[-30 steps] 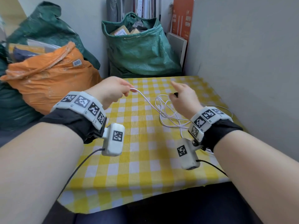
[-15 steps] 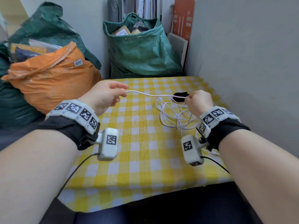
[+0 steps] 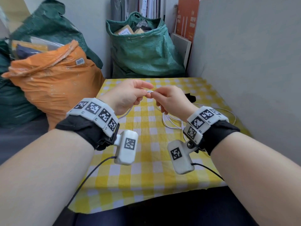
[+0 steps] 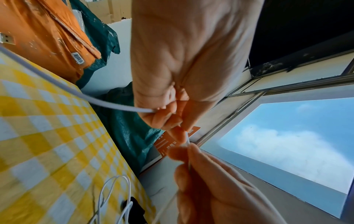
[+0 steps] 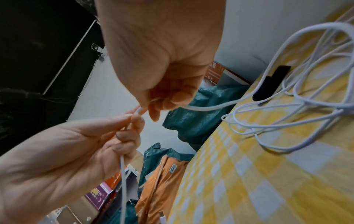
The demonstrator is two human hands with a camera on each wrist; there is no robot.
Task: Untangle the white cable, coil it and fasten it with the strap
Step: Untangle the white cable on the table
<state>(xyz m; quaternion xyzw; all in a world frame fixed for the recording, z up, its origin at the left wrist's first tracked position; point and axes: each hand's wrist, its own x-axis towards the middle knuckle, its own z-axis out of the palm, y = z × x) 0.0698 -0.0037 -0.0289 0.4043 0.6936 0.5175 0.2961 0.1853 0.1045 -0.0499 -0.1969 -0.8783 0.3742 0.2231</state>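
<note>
Above the checkered worktop (image 3: 146,168), the left hand (image 3: 125,95) and right hand (image 3: 171,100) meet, fingers pinching the white cable (image 3: 150,92), its loose loops lying beside the black strap (image 5: 272,81).

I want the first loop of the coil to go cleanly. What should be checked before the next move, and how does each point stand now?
1. Left hand pinches the white cable: ok.
2. Right hand pinches it too: ok.
3. Rest of the cable untangled: not ok, loops cross on the tablecloth.
4. Black strap within reach: ok, on the table, but cable lies over it.
5. USB plug free: ok.
</note>
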